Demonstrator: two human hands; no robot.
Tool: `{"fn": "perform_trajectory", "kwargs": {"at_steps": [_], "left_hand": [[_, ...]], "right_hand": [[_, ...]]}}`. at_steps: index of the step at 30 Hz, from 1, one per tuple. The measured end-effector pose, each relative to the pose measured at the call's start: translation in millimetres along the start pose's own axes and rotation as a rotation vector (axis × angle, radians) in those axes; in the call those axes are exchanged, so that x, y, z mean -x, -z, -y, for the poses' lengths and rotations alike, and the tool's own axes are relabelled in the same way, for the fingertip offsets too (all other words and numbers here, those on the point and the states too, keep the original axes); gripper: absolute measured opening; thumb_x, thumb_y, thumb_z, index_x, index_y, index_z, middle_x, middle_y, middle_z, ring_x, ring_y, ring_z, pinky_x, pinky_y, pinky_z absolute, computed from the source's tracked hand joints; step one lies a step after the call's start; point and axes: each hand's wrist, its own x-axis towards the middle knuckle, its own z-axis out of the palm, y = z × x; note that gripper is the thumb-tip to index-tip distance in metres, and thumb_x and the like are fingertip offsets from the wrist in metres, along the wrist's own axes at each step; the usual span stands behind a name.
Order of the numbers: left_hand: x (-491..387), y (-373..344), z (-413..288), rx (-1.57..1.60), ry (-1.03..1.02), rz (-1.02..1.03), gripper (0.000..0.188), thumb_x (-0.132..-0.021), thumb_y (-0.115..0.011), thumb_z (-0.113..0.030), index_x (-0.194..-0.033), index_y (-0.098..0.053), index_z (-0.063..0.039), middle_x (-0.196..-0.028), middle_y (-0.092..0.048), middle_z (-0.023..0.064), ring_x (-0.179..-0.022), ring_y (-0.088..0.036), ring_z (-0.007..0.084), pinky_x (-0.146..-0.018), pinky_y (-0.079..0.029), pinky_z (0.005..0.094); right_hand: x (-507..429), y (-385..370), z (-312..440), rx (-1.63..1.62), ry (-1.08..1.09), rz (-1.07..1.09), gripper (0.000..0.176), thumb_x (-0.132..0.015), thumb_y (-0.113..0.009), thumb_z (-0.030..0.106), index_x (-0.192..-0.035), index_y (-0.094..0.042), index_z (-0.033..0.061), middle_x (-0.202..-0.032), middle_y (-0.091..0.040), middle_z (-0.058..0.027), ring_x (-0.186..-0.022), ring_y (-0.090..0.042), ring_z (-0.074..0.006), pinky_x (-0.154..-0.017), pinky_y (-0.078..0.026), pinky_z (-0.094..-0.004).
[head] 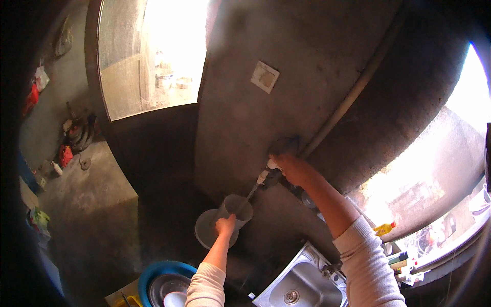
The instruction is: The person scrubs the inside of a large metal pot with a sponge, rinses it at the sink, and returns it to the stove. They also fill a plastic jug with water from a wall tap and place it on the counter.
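My left hand [225, 224] grips a translucent cylindrical container [242, 203] by its side, its mouth tilted up toward a wall tap. A stream of water [252, 190] runs from the white tap spout [262, 177] into that container. Up at the tap, my right hand [292, 169] has its fingers around a white knob-like part [273, 164]; the palm hides some of the fitting. Below and behind the container, a round pale vessel [206, 229] is partly covered by it and by my left hand.
A stainless steel sink [314, 282] is at the lower right. A blue basin [147, 274] holds a dark pan [165, 286] and a white bowl [176, 299]. Bottles, one a yellow bottle [383, 229], line the window ledge at right. A pipe [345, 103] runs up the wall.
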Motion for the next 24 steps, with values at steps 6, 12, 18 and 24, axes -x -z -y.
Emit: {"fn": "perform_trajectory", "kwargs": {"at_steps": [6, 12, 18, 24], "left_hand": [[1, 2, 0, -0.029, 0.029, -0.006, 0.070, -0.073, -0.060, -0.056, -0.100, -0.066, 0.008, -0.108, -0.063, 0.0266, -0.104, -0.060, 0.0376, -0.090, -0.047, 0.0432], [-1, 0, 6, -0.033, 0.061, -0.032, 0.070, -0.073, -0.060, -0.055, -0.103, -0.065, 0.008, -0.111, -0.061, 0.0276, -0.107, -0.058, 0.0394, -0.092, -0.045, 0.0453], [-12, -6, 17, 0.013, 0.064, -0.012, 0.072, -0.072, -0.062, -0.056, -0.107, -0.063, 0.007, -0.113, -0.060, 0.0268, -0.110, -0.058, 0.0370, -0.092, -0.045, 0.0432], [-5, -1, 14, -0.020, 0.076, 0.032, 0.073, -0.073, -0.063, -0.055, -0.113, -0.061, 0.006, -0.117, -0.059, 0.0248, -0.114, -0.056, 0.0334, -0.095, -0.043, 0.0392]], "right_hand": [[-3, 5, 5, 0.005, -0.021, 0.066, 0.067, -0.079, -0.059, 0.002, -0.140, -0.034, 0.0135, -0.116, -0.053, -0.0128, -0.109, -0.052, -0.0303, -0.085, -0.048, -0.0393], [-2, 9, 12, 0.025, -0.046, 0.065, 0.068, -0.080, -0.059, 0.002, -0.141, -0.032, 0.0112, -0.116, -0.054, -0.0124, -0.107, -0.054, -0.0303, -0.083, -0.049, -0.0401], [-3, 13, 18, 0.031, -0.084, 0.073, 0.067, -0.077, -0.057, -0.001, -0.140, -0.036, 0.0113, -0.121, -0.054, -0.0110, -0.111, -0.053, -0.0293, -0.086, -0.049, -0.0393], [-4, 10, 14, 0.044, -0.074, 0.078, 0.069, -0.080, -0.059, 0.003, -0.142, -0.030, 0.0129, -0.122, -0.053, -0.0115, -0.111, -0.053, -0.0299, -0.086, -0.048, -0.0400]]}}
